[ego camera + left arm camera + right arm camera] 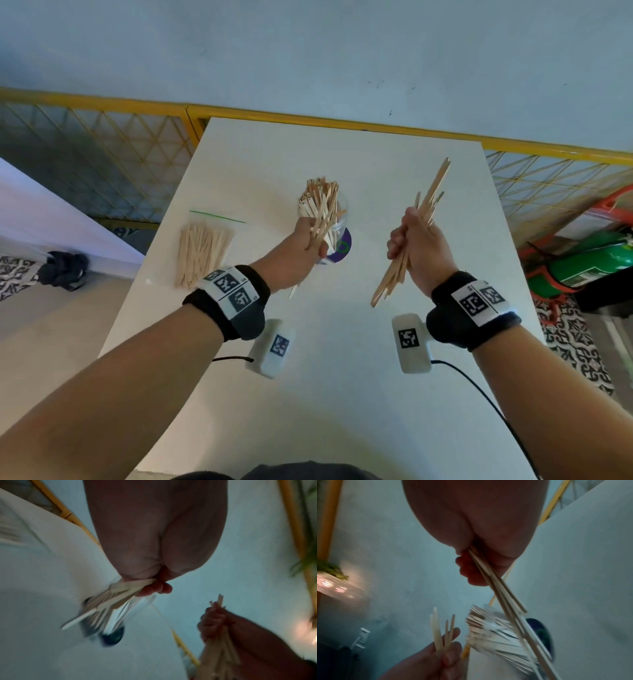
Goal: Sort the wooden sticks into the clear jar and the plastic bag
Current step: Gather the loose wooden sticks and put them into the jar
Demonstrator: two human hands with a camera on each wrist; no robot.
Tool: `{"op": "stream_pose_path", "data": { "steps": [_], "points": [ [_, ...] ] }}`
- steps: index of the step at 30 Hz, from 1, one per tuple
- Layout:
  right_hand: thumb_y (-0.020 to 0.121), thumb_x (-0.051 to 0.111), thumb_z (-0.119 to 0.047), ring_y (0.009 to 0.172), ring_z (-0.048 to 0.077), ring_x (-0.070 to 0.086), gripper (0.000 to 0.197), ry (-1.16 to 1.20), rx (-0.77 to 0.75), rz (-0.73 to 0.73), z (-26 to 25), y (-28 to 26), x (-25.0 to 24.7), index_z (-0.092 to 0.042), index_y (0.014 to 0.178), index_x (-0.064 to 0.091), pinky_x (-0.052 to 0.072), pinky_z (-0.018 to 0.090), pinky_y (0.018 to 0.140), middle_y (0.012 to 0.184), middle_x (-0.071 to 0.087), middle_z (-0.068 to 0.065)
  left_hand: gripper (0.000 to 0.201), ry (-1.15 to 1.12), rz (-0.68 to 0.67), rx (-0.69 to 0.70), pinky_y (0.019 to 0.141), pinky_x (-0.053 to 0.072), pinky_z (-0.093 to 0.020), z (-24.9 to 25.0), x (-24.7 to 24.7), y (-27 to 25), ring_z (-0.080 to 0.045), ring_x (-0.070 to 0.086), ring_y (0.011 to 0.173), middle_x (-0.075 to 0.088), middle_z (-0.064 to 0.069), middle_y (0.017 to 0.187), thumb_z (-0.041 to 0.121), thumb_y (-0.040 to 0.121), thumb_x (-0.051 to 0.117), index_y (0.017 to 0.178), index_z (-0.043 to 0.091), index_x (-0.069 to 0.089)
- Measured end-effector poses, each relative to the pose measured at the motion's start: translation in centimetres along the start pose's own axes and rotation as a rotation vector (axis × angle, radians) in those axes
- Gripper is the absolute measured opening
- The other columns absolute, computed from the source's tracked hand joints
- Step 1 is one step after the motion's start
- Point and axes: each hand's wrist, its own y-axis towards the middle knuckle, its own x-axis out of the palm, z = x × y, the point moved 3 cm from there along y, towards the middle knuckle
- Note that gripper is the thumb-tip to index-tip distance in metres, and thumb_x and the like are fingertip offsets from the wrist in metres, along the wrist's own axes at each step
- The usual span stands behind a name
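Above the bench (342,342), my left hand (301,246) and right hand (421,243) each clench light, stiff, snappable wooden sticks (428,202) mid-length.

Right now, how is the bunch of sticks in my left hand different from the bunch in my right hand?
The sticks in the left hand are a thicker bunch, held right in front of the clear jar. The sticks in the right hand are fewer, and held over bare table, apart from the jar. Both are pale wooden sticks gripped in a fist, slanting up and to the right.
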Motion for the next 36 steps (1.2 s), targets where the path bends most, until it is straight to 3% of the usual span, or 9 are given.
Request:
{"op": "stream_pose_path", "data": {
  "steps": [4, 10, 13, 17, 20, 23, 29, 32, 36],
  "points": [
    [0.101, 0.035, -0.031, 0.043, 0.011, 0.036, 0.037, 0.127, -0.163, -0.061, -4.9, 3.9, 4.8, -0.019, 0.066, 0.037, 0.037, 0.024, 0.046, 0.046, 0.036, -0.008, 0.030, -0.307, 0.227, 0.138, 0.070, 0.042, -0.024, 5.1, -4.6, 1.8, -0.013, 0.043, 0.071, 0.049, 0.005, 0.085, 0.000, 0.100, 0.027, 0.119, 0.016, 0.044],
    [0.101, 0.034, -0.030, 0.048, 0.012, 0.041, 0.029, 0.078, -0.291, -0.006, -6.7, 7.7, 9.9, -0.018, 0.075, 0.040, 0.043, 0.026, 0.052, 0.055, 0.040, -0.003, 0.034, -0.422, 0.401, 0.292, 0.085, 0.046, -0.038, 7.9, -7.5, 5.6, -0.018, 0.049, 0.081, 0.042, -0.003, 0.095, -0.010, 0.092, 0.021, 0.097, 0.022, 0.030],
    [0.101, 0.032, -0.033, 0.063, 0.013, 0.043, 0.028, -0.187, -0.295, 0.025, -3.7, 8.5, 10.7, -0.023, 0.077, 0.043, 0.041, 0.030, 0.068, 0.067, 0.043, -0.004, 0.030, -0.328, 0.361, 0.245, 0.079, 0.046, -0.039, 5.9, -6.0, 7.1, -0.020, 0.051, 0.086, 0.044, -0.006, 0.095, -0.009, 0.094, 0.023, 0.093, 0.021, 0.029],
    [0.098, 0.032, -0.037, 0.098, 0.020, 0.038, 0.024, -0.527, -0.234, 0.033, 0.3, 8.8, 9.9, -0.033, 0.081, 0.049, 0.032, 0.038, 0.093, 0.090, 0.045, -0.002, 0.013, -0.239, 0.296, 0.219, 0.064, 0.043, -0.036, 2.6, -3.3, 7.8, -0.016, 0.043, 0.067, 0.043, -0.008, 0.083, -0.002, 0.099, 0.033, 0.095, 0.009, 0.027],
    [0.096, 0.038, -0.039, 0.085, 0.022, 0.049, 0.033, -0.573, -0.255, -0.044, 1.1, 8.3, 9.5, -0.038, 0.065, 0.049, 0.046, 0.045, 0.086, 0.086, 0.044, 0.000, 0.017, -0.235, 0.368, 0.200, 0.065, 0.043, -0.025, 1.5, -2.7, 7.8, -0.010, 0.045, 0.061, 0.045, -0.006, 0.074, 0.013, 0.104, 0.035, 0.092, 0.002, 0.039],
    [0.097, 0.044, -0.033, 0.077, 0.019, 0.057, 0.029, -0.604, -0.256, -0.089, 1.3, 8.3, 9.1, -0.032, 0.068, 0.050, 0.046, 0.031, 0.074, 0.095, 0.053, 0.012, 0.031, -0.081, 0.433, 0.232, 0.070, 0.045, -0.033, 0.5, -2.6, 8.2, -0.032, 0.055, 0.076, 0.058, -0.024, 0.085, 0.018, 0.105, 0.033, 0.097, -0.006, 0.050],
    [0.089, 0.061, -0.031, 0.078, 0.025, 0.061, 0.026, -0.669, -0.352, 0.058, 0.2, 9.3, 7.6, -0.008, 0.077, 0.060, 0.040, 0.013, 0.058, 0.091, 0.064, 0.015, 0.021, 0.034, 0.535, 0.367, 0.077, 0.039, 0.000, 0.3, -3.5, 8.3, -0.014, 0.062, 0.094, 0.063, -0.009, 0.106, 0.011, 0.099, 0.051, 0.109, 0.002, 0.067],
    [0.087, 0.062, -0.037, 0.069, 0.023, 0.062, 0.032, -0.702, -0.334, 0.092, -0.4, 9.5, 7.4, -0.008, 0.074, 0.059, 0.039, 0.017, 0.052, 0.073, 0.065, 0.006, 0.022, 0.070, 0.536, 0.394, 0.076, 0.042, -0.003, 0.4, -4.3, 8.0, -0.002, 0.058, 0.085, 0.059, -0.002, 0.099, 0.012, 0.096, 0.057, 0.112, 0.003, 0.071],
    [0.084, 0.060, -0.045, 0.062, 0.031, 0.065, 0.047, -0.687, -0.299, 0.162, -1.7, 10.3, 7.7, 0.000, 0.072, 0.059, 0.053, 0.034, 0.055, 0.064, 0.065, 0.012, 0.023, 0.214, 0.470, 0.345, 0.076, 0.038, -0.009, 0.5, -5.6, 8.3, -0.012, 0.053, 0.087, 0.059, 0.000, 0.094, 0.022, 0.095, 0.060, 0.111, 0.014, 0.074]
  ]
}}
